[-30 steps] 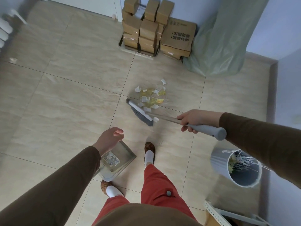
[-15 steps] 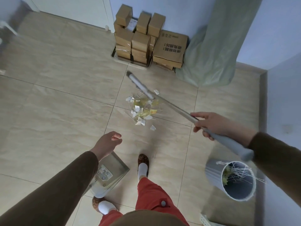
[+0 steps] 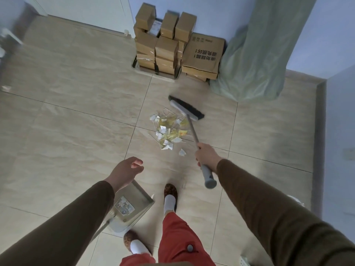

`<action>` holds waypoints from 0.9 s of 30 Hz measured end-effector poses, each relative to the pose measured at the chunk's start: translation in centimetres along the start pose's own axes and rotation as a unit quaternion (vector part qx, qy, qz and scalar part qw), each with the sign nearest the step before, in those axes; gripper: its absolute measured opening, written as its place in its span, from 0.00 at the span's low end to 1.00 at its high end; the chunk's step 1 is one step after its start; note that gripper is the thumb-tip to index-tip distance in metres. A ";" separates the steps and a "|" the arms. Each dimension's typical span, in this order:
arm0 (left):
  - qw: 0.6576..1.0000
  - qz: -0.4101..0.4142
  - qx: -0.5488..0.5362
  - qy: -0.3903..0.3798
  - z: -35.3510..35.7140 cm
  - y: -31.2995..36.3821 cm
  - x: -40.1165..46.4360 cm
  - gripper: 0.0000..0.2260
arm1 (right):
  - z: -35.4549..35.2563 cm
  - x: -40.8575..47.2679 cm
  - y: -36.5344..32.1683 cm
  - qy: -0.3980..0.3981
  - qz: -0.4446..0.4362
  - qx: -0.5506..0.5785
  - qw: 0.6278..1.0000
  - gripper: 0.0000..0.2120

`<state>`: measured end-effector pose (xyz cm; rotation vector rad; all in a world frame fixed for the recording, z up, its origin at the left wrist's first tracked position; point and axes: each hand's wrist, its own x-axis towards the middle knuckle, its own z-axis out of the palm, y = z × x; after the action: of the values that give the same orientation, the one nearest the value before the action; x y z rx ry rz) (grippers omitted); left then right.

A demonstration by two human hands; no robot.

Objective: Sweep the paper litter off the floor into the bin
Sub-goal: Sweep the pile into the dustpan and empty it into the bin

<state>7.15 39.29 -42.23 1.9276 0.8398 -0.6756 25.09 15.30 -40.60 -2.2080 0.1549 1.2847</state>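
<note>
Though the dustpan [image 3: 132,206] sits low at the left by the feet, the left hand [image 3: 124,172] above it seems to hold nothing: its fingers curl loosely, and whether anything lies under the palm I cannot tell. The pan is well apart from the litter [image 3: 168,131], so any stroke has bare tile to cross before reaching it, and light scraps could scatter or slip past its edge if the pan is not brought closer and held down. The litter lies in a loose heap of white and yellow bits on the floor, straddling a grout line, with one stray scrap [image 3: 182,152] nearer the feet. A pull that misses the stray leaves it behind. Just beyond the heap, the broom [image 3: 186,108] head rests at its far right edge. The right hand [image 3: 206,156] grips the handle near its end; a hard, fast draw could flick paper sideways. The bin is not in view.
</note>
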 end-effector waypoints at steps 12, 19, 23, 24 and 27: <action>0.999 0.023 -0.015 0.016 -1.3 1.6 -1.0 0.11 | -1.9 -7.6 0.8 0.000 -0.005 0.096 0.995 0.25; 0.999 0.015 -0.003 0.028 -1.8 -1.2 -2.2 0.11 | 1.2 1.6 -5.1 -0.008 -0.081 -0.136 0.987 0.22; 0.999 0.012 -0.003 0.035 -2.2 -3.0 -3.5 0.11 | 3.7 1.0 -3.4 -0.045 -0.082 -0.281 0.955 0.21; 0.999 0.012 -0.004 0.036 -2.3 -3.4 -4.0 0.11 | 3.8 0.2 -2.3 -0.048 -0.084 -0.305 0.948 0.23; 0.999 0.017 -0.006 0.042 -2.9 -4.6 -5.9 0.11 | 3.0 -3.4 1.2 -0.030 -0.086 -0.329 0.940 0.25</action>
<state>0.33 41.89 -39.00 1.9654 0.8594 -0.5714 20.52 15.22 -39.38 -2.6385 -0.5607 1.4438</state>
